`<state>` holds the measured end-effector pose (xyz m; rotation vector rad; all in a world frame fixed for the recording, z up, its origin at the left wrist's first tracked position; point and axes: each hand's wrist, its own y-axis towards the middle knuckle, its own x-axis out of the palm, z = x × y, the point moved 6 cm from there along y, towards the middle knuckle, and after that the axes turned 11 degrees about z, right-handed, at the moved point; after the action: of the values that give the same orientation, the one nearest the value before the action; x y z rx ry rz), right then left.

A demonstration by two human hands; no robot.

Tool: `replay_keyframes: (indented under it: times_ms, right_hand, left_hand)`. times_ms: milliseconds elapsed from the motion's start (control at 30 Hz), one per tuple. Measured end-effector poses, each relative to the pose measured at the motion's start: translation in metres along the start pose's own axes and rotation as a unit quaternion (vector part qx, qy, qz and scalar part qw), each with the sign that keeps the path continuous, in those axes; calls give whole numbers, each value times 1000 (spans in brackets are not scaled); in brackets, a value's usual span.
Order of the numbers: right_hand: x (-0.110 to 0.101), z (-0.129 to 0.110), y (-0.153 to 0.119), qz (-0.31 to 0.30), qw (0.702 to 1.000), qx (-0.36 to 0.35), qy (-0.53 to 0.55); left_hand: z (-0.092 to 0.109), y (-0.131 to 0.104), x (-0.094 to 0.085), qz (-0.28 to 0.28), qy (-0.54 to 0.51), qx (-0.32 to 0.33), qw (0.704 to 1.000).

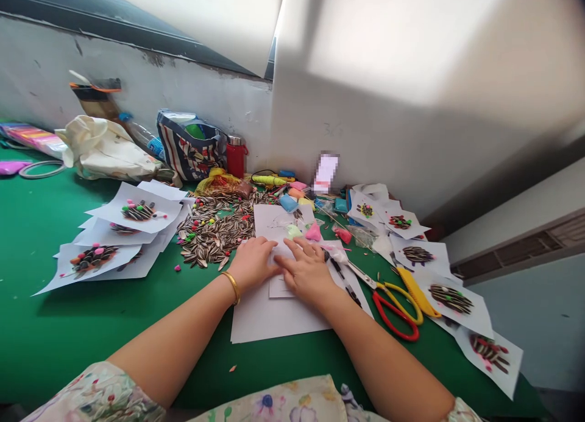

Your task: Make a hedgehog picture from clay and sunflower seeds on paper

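Observation:
My left hand [253, 263], with a gold bangle at the wrist, rests on white paper with its fingers lying forward. Beside it my right hand [307, 273] lies on the paper, fingers spread. Their thumbs nearly meet, and I see nothing held in either. Under the hands is a small white sheet [280, 290] on top of a larger white sheet [265, 324]. Beyond the fingertips lies a sheet with a faint drawing [269, 218]. Light green clay [293, 231] and pink clay [313, 232] sit just ahead of my right hand.
Striped sunflower seeds [219, 227] are heaped ahead on the left. Seed-decorated sheets lie in a left stack [137, 227] and a right row [450, 294]. Scissors [397, 309], a yellow-handled tool [418, 293] and black pens [342, 279] lie right. Bags [194, 145] and a red flask [236, 157] stand behind.

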<state>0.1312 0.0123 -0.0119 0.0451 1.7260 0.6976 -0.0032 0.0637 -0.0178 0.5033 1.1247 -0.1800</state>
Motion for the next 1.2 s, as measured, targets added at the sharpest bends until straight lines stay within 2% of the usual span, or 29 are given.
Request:
replay_keyframes:
  times_ms: [133, 267, 433, 600, 767, 933, 1200]
  right_hand:
    - [0, 3, 1, 12, 1000, 9, -13]
    - [1, -2, 1, 7, 1000, -13, -3]
    - [-2, 0, 2, 9, 1000, 5, -16]
    - [-1, -5, 2, -2, 1000, -28, 3]
    - [-2, -1, 2, 7, 1000, -5, -13]
    - [-2, -6, 2, 4, 999, -39, 2]
    - [-2, 11, 3, 29, 1000, 2, -3]
  left_hand:
    - [0, 0, 0, -4, 5, -3, 1000]
    - [1, 0, 0, -3, 7, 2, 1000]
    - [0, 0, 0, 2, 11, 7, 1000]
    - [0, 0, 0, 2, 11, 7, 1000]
    - [1, 0, 0, -1, 15, 8, 1000]
    - [0, 0, 1, -11, 27, 5, 1000]
    - [0, 1, 1, -13, 25, 1, 1000]
